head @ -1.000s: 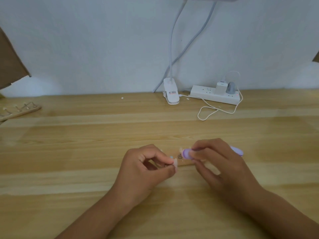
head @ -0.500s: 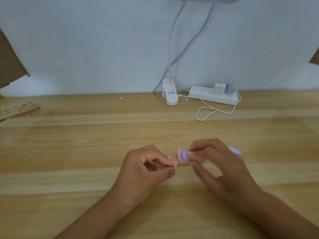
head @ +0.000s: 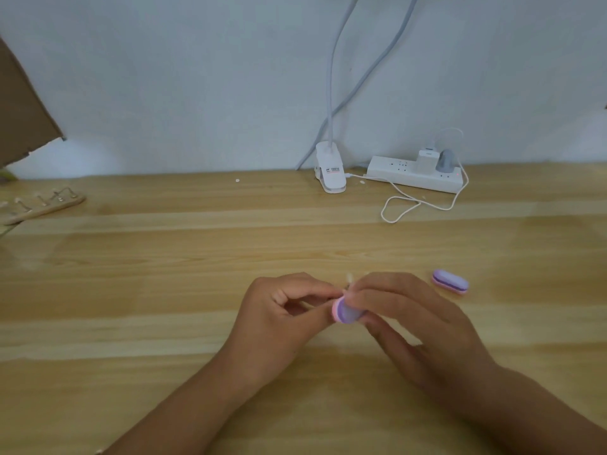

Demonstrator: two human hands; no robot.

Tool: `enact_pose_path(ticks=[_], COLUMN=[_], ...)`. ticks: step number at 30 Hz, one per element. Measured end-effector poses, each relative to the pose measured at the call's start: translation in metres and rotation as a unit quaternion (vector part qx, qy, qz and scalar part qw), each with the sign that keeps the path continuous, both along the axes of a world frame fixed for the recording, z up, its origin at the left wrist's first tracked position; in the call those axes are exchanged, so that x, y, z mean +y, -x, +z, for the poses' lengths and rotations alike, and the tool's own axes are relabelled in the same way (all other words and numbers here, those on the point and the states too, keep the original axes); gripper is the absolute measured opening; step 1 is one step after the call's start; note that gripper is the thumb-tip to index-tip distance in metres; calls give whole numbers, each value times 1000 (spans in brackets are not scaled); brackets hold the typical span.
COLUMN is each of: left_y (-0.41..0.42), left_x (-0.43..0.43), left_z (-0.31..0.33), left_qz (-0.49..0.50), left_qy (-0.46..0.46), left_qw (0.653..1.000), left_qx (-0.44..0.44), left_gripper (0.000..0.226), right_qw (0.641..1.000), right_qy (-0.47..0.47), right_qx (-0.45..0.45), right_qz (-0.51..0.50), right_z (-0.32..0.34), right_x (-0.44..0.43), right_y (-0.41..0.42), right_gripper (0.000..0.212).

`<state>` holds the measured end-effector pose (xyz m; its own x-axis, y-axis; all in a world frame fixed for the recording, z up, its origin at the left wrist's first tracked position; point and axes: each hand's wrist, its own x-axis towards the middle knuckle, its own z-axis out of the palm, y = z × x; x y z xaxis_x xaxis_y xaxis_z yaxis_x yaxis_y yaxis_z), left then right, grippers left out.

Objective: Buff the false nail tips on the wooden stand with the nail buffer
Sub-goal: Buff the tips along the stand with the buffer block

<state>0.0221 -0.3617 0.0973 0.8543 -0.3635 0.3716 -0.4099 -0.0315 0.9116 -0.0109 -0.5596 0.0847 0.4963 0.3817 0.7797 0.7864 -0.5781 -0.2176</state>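
Left hand [head: 285, 310] pinches largely hidden wooden stand, apparently steadying false nail tip [head: 349, 278]; right hand [head: 404, 318] grips nail buffer [head: 344, 311] against tip; spare buffer [head: 450, 282] aside on worktop [head: 164, 257].

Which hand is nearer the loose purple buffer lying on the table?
Right. The right hand lies just left of the loose buffer, apart from it; the left hand sits farther left.

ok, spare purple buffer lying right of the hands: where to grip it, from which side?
Pinch the spare buffer across its two long sides at mid-length, coming from above. It lies flat on the table, an oblong block angled diagonally. The right hand is nearer, but it holds another buffer.
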Motion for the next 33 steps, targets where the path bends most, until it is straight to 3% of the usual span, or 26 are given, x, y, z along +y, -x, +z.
enact_pose_path(ticks=[5, 8, 11, 16, 18, 21, 26, 29, 33], left_y=[0, 1, 2, 1, 1, 3, 3, 3, 4], left_x=[2, 1, 1, 2, -1, -3, -1, -1, 0], left_z=[0, 0, 0, -3, -2, -2, -1, 1, 4], left_qz=[-1, -24, -39, -30, -36, -53, -48, -79, -110], left_qy=[21, -2, -16, -22, -27, -34, -12, -13, -1], left_qw=[997, 997, 997, 996, 995, 994, 993, 990, 987], left_qx=[75, 72, 64, 79, 84, 85, 111, 112, 115], left_gripper=[14, 14, 16, 18, 18, 19, 20, 20, 22], right_qw=[992, 997, 998, 993, 997, 999, 995, 998, 995], right_qy=[-24, -21, 39, 22, -8, 21, 19, -14, 49], right_qx=[12, -14, -38, -9, -16, -32, -21, -36, -78], right_qz=[-124, -70, -23, -112, -76, -23, -92, -52, -39], right_z=[4, 2, 0, 1, 1, -1, 2, -1, 0], right_x=[-23, -6, 0, -20, -13, -3, -19, -9, -8], right_y=[-10, -3, 0, -10, -6, 0, -9, -4, -3], right_gripper=[25, 25, 26, 28, 23, 24, 34, 27, 26])
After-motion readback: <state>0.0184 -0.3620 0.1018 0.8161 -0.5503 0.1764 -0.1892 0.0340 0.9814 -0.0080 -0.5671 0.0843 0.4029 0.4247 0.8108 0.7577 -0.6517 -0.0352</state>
